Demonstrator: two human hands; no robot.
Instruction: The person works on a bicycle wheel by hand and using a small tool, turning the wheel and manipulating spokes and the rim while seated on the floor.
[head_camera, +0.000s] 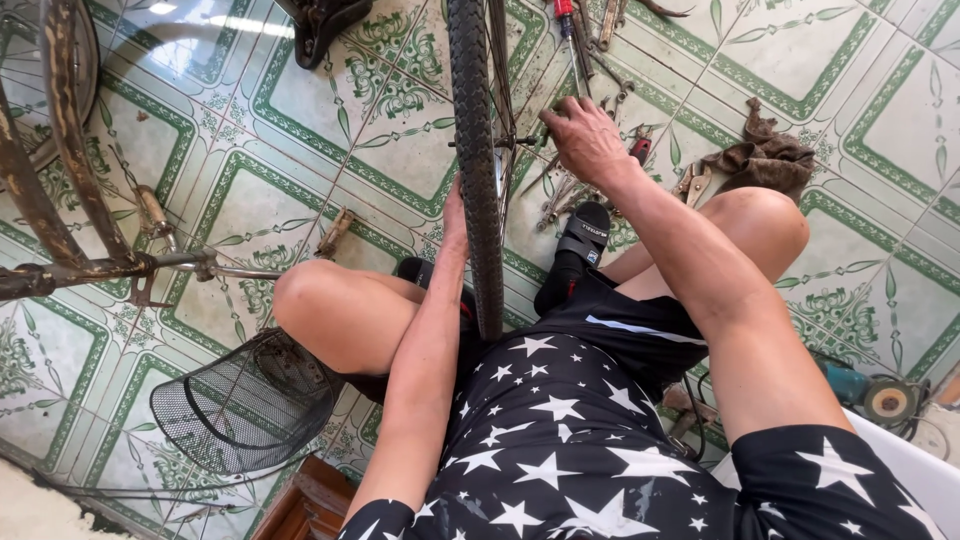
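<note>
Two hands (585, 140) (455, 215), one bicycle wheel (475, 150)

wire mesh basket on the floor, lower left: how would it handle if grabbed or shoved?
The wire basket is open mesh, so probably light for its size. It lies tilted on its side, so a push would likely rock or slide it on the glossy tiled floor. Thin wire may flex.

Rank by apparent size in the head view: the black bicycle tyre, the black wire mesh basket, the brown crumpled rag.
1. Black bicycle tyre, longest.
2. Black wire mesh basket, though nearer the camera, so unsure.
3. Brown crumpled rag, smallest.
</note>
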